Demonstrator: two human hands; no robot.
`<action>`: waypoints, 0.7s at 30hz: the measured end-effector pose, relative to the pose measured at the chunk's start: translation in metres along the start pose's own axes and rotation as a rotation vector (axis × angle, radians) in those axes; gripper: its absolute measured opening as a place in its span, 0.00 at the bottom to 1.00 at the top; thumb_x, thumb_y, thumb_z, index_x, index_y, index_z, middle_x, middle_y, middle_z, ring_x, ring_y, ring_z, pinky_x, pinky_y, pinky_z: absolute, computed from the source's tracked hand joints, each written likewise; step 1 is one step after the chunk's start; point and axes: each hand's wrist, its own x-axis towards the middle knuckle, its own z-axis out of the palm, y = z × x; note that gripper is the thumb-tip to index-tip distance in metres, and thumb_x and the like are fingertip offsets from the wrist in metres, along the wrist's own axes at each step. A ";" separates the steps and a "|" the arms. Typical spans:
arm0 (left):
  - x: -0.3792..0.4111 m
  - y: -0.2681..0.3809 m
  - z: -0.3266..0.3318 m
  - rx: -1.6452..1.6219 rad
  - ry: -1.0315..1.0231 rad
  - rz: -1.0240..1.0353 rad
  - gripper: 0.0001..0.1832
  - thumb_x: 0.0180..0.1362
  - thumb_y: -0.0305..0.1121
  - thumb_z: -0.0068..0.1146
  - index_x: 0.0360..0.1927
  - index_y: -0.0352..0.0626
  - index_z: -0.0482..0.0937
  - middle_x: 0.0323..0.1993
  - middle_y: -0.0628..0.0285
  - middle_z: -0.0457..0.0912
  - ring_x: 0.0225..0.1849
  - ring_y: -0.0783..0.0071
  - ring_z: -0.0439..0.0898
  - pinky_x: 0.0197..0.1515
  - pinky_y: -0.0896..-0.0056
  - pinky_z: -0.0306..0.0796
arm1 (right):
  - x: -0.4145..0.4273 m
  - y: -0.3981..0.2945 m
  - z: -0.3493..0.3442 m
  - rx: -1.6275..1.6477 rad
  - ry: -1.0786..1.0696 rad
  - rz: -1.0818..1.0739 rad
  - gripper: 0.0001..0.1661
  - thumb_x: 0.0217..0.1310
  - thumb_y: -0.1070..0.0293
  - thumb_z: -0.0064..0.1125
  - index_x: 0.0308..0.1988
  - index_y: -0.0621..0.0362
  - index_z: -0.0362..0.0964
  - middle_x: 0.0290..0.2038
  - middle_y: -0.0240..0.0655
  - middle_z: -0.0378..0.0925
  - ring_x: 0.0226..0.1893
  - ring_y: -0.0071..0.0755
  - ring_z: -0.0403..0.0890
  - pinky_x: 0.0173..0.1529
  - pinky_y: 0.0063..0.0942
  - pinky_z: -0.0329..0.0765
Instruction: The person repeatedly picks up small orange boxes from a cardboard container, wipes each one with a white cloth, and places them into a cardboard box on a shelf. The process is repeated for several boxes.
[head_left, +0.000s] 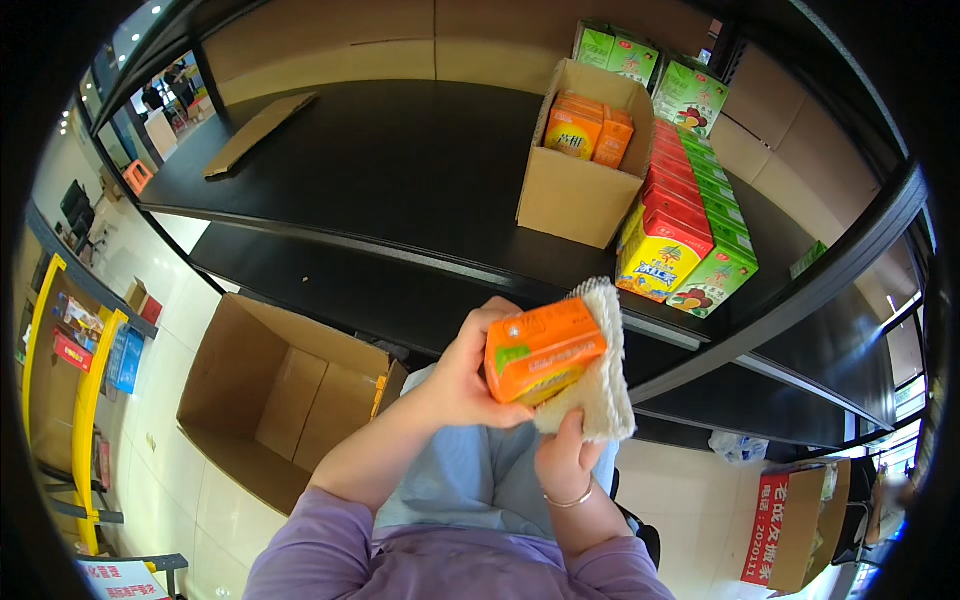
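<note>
My left hand (469, 367) grips an orange drink carton (546, 345) by one end, tilted above my lap. In my right hand (570, 457) is a white cloth (609, 375), pressed against the carton's right end and lower side. Past my hands, on the black shelf (375, 157), stands a small cardboard box (577, 191) with several orange cartons (577, 131) inside. Right beside it run a row of red and yellow cartons (664, 247) and a row of green cartons (716, 274).
A large opened cardboard box (289, 390) sits at my left below the shelf. A cardboard strip (259, 135) lies on the shelf's left side. More green cartons (690, 97) stand at the back right. The shelf's metal post (787, 315) rises on the right.
</note>
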 end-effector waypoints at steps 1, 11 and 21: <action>-0.003 0.001 0.001 -0.040 -0.001 -0.004 0.41 0.34 0.39 0.72 0.50 0.42 0.59 0.42 0.56 0.64 0.43 0.65 0.64 0.48 0.66 0.59 | -0.003 -0.003 0.000 0.003 -0.017 0.000 0.32 0.53 0.73 0.37 0.59 0.67 0.47 0.59 0.46 0.53 0.61 0.42 0.55 0.61 0.34 0.54; -0.013 0.017 0.001 0.001 -0.087 -0.091 0.37 0.34 0.38 0.68 0.50 0.40 0.65 0.48 0.55 0.67 0.51 0.59 0.65 0.53 0.60 0.59 | -0.023 -0.003 0.001 -0.032 -0.059 0.029 0.30 0.56 0.65 0.40 0.58 0.65 0.52 0.57 0.48 0.56 0.58 0.46 0.59 0.60 0.35 0.55; -0.025 0.026 -0.004 -0.125 -0.110 -0.258 0.42 0.34 0.31 0.70 0.54 0.37 0.59 0.53 0.57 0.63 0.54 0.70 0.65 0.56 0.67 0.59 | -0.026 -0.002 0.001 -0.222 -0.085 -0.037 0.28 0.55 0.66 0.41 0.56 0.64 0.55 0.55 0.47 0.60 0.56 0.48 0.61 0.58 0.39 0.56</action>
